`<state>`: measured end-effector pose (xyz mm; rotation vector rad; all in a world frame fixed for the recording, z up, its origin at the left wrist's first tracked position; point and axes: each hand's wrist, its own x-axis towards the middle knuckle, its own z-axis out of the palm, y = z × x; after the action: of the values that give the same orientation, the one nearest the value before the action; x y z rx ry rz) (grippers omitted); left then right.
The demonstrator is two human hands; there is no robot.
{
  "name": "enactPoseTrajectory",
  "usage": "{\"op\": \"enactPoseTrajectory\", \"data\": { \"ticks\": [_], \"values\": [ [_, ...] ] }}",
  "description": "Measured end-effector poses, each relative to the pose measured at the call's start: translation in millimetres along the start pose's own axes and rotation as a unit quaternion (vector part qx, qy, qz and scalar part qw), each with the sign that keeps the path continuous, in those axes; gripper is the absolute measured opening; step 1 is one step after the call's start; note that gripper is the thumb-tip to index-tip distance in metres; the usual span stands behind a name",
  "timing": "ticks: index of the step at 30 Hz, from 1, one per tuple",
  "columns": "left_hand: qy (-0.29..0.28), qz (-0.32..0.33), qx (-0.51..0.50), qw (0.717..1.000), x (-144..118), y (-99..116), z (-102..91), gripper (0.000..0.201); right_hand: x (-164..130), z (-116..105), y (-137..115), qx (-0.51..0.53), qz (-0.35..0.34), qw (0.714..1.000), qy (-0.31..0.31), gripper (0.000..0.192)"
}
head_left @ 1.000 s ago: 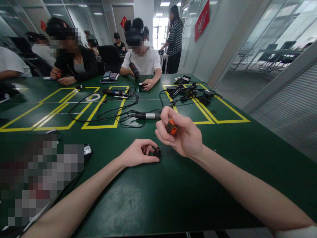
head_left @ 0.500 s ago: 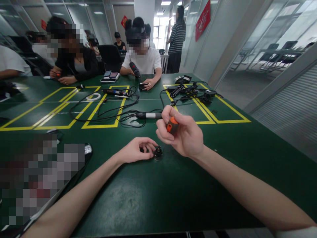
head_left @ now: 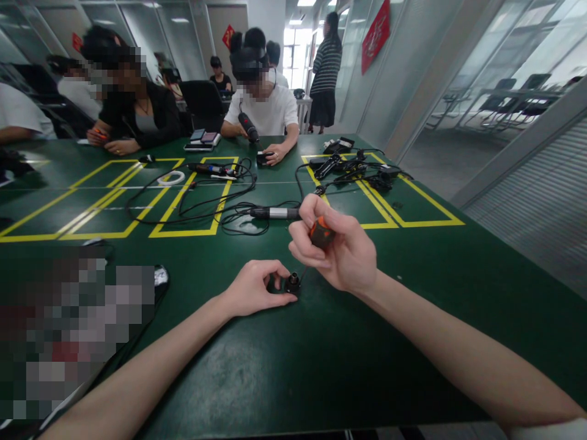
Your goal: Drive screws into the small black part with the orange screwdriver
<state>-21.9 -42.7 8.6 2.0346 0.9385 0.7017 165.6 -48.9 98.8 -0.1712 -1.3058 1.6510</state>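
In the head view, my right hand (head_left: 342, 247) is closed around the orange and dark grey handle of a screwdriver (head_left: 322, 233). Its thin shaft slants down and left toward a small black round part (head_left: 292, 283) standing on the green table. That part has a short metal-looking stub on top. My left hand (head_left: 257, 286) grips the part from the left, thumb along its near side and fingers curled behind it. Whether the screwdriver's tip touches the part is hard to make out.
Beyond my hands lie a black and silver tool (head_left: 277, 213) with coiled cable, another corded tool (head_left: 208, 168), a white ring (head_left: 171, 178) and tangled black cables (head_left: 343, 168). A blurred-out flat object (head_left: 82, 330) lies at left. Across the table, a person (head_left: 263, 107) holds a power screwdriver (head_left: 248, 126).
My left thumb has come forward along the near side of the black part and the fingers have closed around it. The screwdriver handle has turned in my right hand.
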Motion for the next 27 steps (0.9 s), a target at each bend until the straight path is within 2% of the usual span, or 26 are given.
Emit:
{"op": "enactPoseTrajectory", "data": {
  "ticks": [3,8,11,15,18,21,24,27],
  "values": [
    [-0.003,0.012,0.006,1.0,0.7,0.6,0.1,0.024,1.2,0.2,0.1,-0.02,-0.004,1.0,-0.004,0.033],
    [-0.015,0.015,-0.001,1.0,3.3,-0.1,-0.6,0.025,4.3,1.5,1.8,-0.027,-0.008,1.0,0.01,0.05],
    [-0.017,0.006,-0.002,1.0,3.9,0.0,-1.0,0.025,3.2,2.0,1.8,-0.006,0.007,1.0,0.009,0.048],
    [-0.057,-0.02,-0.028,0.998,4.7,-0.8,-4.4,0.048,0.3,2.3,1.3,0.012,0.004,1.0,0.003,0.034],
    [-0.086,-0.054,-0.093,0.99,6.5,-3.7,-7.8,0.062,0.9,2.6,1.4,-0.01,-0.013,1.0,0.018,0.029],
    [-0.093,-0.086,-0.138,0.982,8.2,-5.7,-9.3,0.059,3.5,3.0,2.1,-0.036,-0.025,0.998,0.035,0.037],
    [-0.082,-0.098,-0.136,0.982,9.4,-4.5,-8.8,0.053,4.7,3.3,2.9,-0.045,-0.013,0.998,0.044,0.046],
    [-0.082,-0.104,-0.14,0.981,10.5,-2.0,-8.6,0.052,3.1,3.6,2.6,-0.028,-0.001,0.999,0.036,0.043]
  ]
}}
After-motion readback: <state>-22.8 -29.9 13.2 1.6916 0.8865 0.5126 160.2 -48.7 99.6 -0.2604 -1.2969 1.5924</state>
